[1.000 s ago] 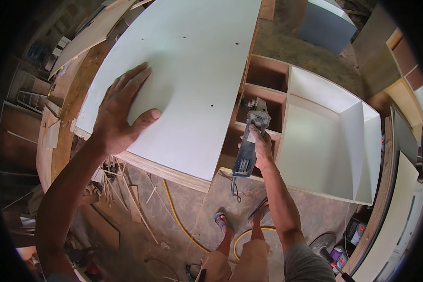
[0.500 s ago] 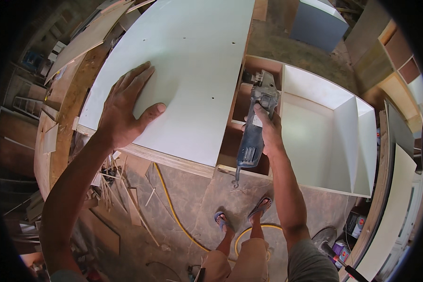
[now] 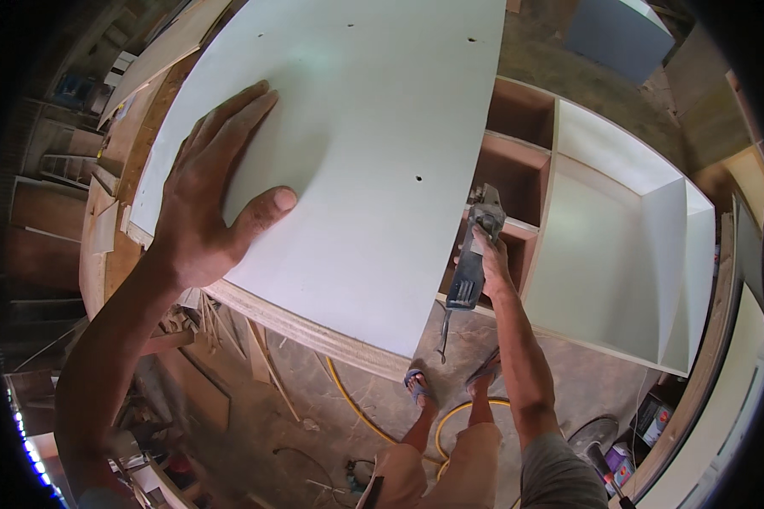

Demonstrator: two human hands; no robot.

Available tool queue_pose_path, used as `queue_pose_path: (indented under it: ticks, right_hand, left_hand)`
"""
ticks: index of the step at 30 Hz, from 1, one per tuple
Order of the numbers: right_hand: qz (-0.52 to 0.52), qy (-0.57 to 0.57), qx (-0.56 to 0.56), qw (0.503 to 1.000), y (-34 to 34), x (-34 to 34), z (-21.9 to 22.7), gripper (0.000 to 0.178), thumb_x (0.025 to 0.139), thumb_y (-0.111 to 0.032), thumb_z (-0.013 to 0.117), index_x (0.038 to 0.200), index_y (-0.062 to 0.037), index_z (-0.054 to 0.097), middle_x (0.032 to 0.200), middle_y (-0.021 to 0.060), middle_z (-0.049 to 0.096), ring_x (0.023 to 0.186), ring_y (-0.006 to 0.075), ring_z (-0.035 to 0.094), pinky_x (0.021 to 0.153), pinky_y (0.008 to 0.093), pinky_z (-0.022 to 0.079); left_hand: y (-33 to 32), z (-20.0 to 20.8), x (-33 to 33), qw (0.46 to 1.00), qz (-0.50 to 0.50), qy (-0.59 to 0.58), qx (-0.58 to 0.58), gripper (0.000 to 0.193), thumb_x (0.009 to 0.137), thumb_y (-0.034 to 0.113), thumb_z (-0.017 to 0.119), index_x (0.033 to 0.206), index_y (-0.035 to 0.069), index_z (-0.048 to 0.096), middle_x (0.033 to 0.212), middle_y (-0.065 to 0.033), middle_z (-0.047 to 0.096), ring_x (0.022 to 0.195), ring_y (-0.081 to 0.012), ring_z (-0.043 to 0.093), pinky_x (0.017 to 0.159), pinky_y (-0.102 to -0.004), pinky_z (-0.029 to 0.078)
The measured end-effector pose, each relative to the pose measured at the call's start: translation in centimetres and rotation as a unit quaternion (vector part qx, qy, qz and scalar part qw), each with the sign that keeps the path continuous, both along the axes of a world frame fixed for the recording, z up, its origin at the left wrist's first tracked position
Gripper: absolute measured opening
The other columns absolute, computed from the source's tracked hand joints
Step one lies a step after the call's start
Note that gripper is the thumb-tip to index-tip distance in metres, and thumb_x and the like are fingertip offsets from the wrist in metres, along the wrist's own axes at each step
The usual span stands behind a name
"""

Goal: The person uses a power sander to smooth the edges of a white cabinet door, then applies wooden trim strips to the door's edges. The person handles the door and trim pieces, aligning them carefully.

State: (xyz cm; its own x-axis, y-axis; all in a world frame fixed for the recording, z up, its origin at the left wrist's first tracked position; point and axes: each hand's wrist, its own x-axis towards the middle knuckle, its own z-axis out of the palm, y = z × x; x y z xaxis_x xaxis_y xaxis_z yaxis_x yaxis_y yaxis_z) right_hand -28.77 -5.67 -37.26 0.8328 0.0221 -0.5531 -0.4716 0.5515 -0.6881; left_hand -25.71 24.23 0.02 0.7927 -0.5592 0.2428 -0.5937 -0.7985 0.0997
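Note:
My left hand (image 3: pixel 208 187) is open over the white panel (image 3: pixel 348 220), fingers stretched and thumb spread. Whether its palm presses on the surface I cannot tell. Beside the panel's right edge, my right hand (image 3: pixel 493 264) is closed around the body of an angle grinder (image 3: pixel 465 284). The grinder has a dark blue casing and a grey metal head pointing away from me; its cord hangs from the near end. The head is close to the panel's edge, and any disc is hidden. Several small dark holes dot the panel.
An open cabinet carcass (image 3: pixel 607 229) with white and brown compartments stands right of the panel. A yellow hose (image 3: pixel 358 405) curves over the floor near my feet. Wood offcuts (image 3: pixel 267 365) lie below the panel's near edge. A blue-grey board (image 3: pixel 617 42) is at the far right.
My right hand has brought the grinder lower and nearer to me, by the panel's edge. My left hand remains spread over the panel. The whole view has shifted.

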Motion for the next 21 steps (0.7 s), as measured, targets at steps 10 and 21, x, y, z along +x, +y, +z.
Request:
queue_pose_path:
  ticks: [10,21]
  right_hand:
    - [0.007,0.057,0.004,0.998,0.4,1.3,-7.7,0.040,0.086,-0.037,0.078,0.106,-0.0058,0.062,0.082,0.0103,0.065,0.064,0.0222,0.067,0.056,0.0391,0.061]
    - [0.021,0.090,0.022,0.995,-0.4,2.4,-9.2,0.047,0.083,-0.042,0.080,0.107,-0.0055,0.061,0.083,0.0112,0.064,0.065,0.0230,0.067,0.057,0.0394,0.061]
  left_hand:
    - [0.2,0.1,0.2,0.999,-0.010,0.032,-0.035,0.088,0.090,0.062,0.062,0.142,-0.007,0.044,0.144,-0.0280,0.045,0.135,-0.0401,0.045,0.112,-0.0483,0.037]
    - [0.1,-0.2,0.4,0.995,0.007,0.083,-0.061,0.093,0.091,0.066,0.057,0.146,-0.007,0.039,0.147,-0.0252,0.042,0.136,-0.0351,0.044,0.113,-0.0453,0.035]
